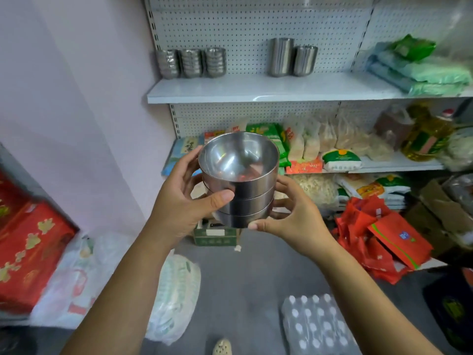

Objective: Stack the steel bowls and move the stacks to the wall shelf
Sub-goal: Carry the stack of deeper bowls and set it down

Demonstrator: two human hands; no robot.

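Both hands hold a stack of steel bowls (239, 180) in mid-air in front of the shelving. The left hand (184, 198) wraps the stack's left side with its thumb across the near face; the right hand (294, 216) cups the lower right, thumb under the bottom bowl. The stack tilts slightly, its open top showing.

On the far white shelf (256, 89), three bowl stacks (192, 63) stand side by side at the left, against the pegboard (256, 24). Two steel cups (293, 57) stand to their right, well apart from them. Green packets (422, 70) lie at the shelf's right end.
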